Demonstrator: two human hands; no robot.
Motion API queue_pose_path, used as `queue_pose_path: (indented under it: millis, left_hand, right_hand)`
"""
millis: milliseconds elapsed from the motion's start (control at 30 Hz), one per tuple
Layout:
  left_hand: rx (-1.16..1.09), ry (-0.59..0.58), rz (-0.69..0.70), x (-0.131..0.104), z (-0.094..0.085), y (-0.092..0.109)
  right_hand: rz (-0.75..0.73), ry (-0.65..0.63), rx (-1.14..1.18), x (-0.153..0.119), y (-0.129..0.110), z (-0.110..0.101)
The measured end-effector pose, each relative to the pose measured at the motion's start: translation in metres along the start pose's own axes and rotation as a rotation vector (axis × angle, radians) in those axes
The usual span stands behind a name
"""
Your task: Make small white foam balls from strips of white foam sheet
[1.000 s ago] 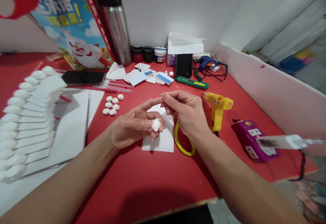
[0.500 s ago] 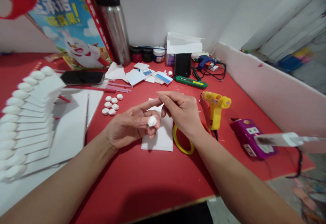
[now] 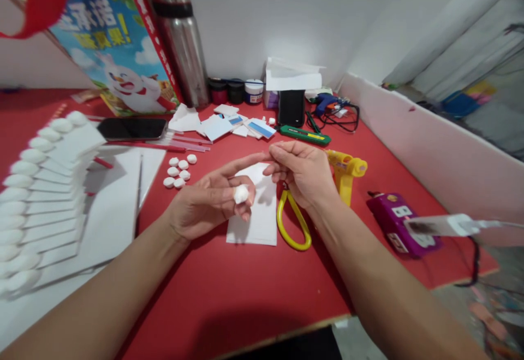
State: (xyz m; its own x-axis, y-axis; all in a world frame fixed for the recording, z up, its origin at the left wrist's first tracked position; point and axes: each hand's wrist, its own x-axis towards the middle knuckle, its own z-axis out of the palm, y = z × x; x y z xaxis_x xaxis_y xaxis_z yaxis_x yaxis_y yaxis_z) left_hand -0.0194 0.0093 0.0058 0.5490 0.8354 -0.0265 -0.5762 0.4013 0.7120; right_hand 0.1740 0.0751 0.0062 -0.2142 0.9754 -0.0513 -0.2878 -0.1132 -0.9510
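The left hand (image 3: 208, 199), at the centre of the frame, was clamped on a small, white, rounded lump of soft-looking material (image 3: 241, 193), gripped between the thumb and the curled fingers; its index finger extended toward the right. The right hand (image 3: 305, 171), right of centre, had its thumb and index fingertip together at the tip of that finger; whether anything thin lay between them could not be determined. The gripped lump was located above a white rectangular paper sheet (image 3: 254, 226) on the red tabletop (image 3: 229, 294). A cluster of similar white lumps (image 3: 173, 171) lay left of centre. A fanned row of white cards with rounded white ends (image 3: 53, 201) occupied the left edge. A yellow loop-shaped handle (image 3: 300, 247) lay below the right hand, and a yellow plastic glue gun (image 3: 352, 167) stood to its right. A green utility knife (image 3: 306, 135) lay above, in the upper middle.
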Motion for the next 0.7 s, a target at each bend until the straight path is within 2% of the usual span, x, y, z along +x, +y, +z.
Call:
queue_pose_path:
  millis: [133,367,700]
  left_hand:
    - [-0.004,0.083,0.039,-0.0001,-0.0043,0.002]
    - [0.006,0.129,0.046,0.0,-0.0064,0.0008]
    - [0.004,0.162,0.052,0.0001,-0.0088,0.0004]
  right_hand:
    - [0.018,0.011,0.014,-0.0017,-0.0016,0.0019]
    - [0.135,-0.067,0.13,-0.0043,-0.0059,0.0056]
    - [0.168,-0.029,0.089,-0.0064,-0.0078,0.0068]
